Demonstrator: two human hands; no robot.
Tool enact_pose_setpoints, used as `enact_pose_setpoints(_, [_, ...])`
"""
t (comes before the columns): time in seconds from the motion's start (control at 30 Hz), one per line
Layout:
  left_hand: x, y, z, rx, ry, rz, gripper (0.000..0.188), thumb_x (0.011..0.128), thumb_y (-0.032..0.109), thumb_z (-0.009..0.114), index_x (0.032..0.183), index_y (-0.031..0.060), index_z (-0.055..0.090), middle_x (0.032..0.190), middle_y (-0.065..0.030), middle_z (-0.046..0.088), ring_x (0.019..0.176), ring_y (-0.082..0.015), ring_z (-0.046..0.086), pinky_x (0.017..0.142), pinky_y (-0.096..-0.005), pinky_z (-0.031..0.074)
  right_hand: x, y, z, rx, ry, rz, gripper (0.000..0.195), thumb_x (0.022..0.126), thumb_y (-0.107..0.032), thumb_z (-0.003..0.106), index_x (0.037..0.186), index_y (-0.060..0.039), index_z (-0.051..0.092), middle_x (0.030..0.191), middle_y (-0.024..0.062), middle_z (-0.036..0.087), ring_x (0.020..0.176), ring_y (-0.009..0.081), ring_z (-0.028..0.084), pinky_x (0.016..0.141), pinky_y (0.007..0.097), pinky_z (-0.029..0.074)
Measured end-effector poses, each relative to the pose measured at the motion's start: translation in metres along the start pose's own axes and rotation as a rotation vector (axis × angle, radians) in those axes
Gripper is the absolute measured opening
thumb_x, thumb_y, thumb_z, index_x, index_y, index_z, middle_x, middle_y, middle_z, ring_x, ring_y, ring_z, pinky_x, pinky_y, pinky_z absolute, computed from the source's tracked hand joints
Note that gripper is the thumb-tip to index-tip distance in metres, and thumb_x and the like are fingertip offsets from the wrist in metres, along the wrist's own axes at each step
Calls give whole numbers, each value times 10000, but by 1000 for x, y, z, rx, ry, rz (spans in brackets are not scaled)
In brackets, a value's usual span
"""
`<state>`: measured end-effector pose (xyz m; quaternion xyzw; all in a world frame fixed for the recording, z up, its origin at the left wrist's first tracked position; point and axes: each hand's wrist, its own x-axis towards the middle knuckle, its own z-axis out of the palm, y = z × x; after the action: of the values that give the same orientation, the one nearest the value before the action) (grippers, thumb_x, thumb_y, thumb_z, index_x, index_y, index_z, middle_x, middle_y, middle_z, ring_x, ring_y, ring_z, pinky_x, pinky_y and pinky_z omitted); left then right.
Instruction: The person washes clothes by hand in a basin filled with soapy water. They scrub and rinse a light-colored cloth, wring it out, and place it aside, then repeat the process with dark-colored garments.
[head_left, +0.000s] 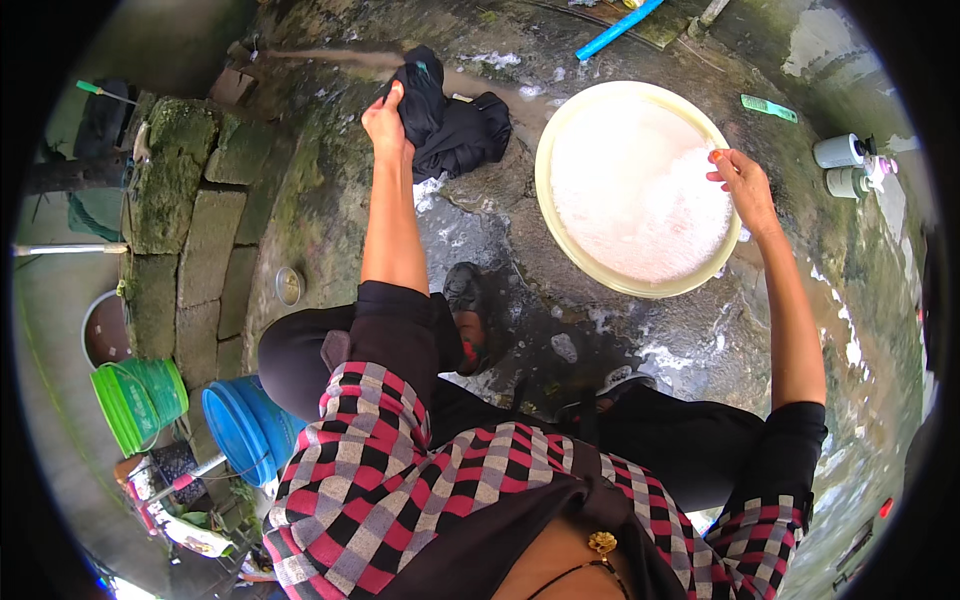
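Observation:
My left hand (387, 126) grips a dark cloth garment (459, 135), part of it lifted and the rest lying bunched on the wet ground. To the right stands a round pale-yellow basin (637, 286) with a thick layer of white suds (637, 187) across its top. Over the basin's right rim is my right hand (739, 180), its fingertips bent together above the foam. I see nothing clearly held in it. Whatever lies beneath the suds is hidden.
A green brush (769, 108) and pump bottles (840, 151) lie right of the basin. A blue pipe (619, 30) is at the top. Leftward are a mossy block ledge (210, 240), a small metal bowl (289, 286), a blue bucket (244, 431) and a green bucket (140, 405).

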<state>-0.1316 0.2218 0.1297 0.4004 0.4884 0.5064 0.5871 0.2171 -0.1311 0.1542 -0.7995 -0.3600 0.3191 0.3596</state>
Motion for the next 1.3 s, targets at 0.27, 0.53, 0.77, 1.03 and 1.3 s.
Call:
enact_pose_setpoints(0.27, [-101,77,92,-348,-938,37,226,911,116,564,1088,-23,580,1005,-64,652,856,-124,628,798,-264,507,17,-78,22,1232,-338,47,565,929,-458,463,1222,23,504,1174,165,585,1081,281,566,945,401,456])
enact_pose_setpoints(0.53, [-161,1,131,-226,-1055,-116,360,841,100,643,1172,-29,584,1102,-68,635,1003,-129,569,928,-272,411,28,-48,-2,1429,-403,-247,177,863,-93,589,1003,13,566,957,140,618,928,277,618,893,366,502])
enact_pose_setpoints(0.77, [-174,-84,121,-215,-830,-398,293,893,38,496,1162,-25,593,1122,-89,622,1027,-163,570,938,-282,418,-2,2,15,1150,-67,153,220,817,-77,646,979,63,593,931,129,615,890,280,632,891,398,524])
enact_pose_setpoints(1.03, [-186,-122,125,1054,-876,194,849,649,511,768,1297,43,482,1275,-208,437,1197,-328,434,1009,-386,347,-3,40,49,-191,-273,491,695,779,-529,665,1146,47,533,1011,146,647,857,279,667,699,358,541])
enact_pose_setpoints(1.3, [-208,-169,107,1323,-786,345,751,694,285,751,1302,83,359,1213,-225,433,1123,-387,446,907,-473,409,9,38,101,-726,205,-93,653,734,-415,715,1295,-271,413,1382,70,323,1308,358,252,1000,580,307])
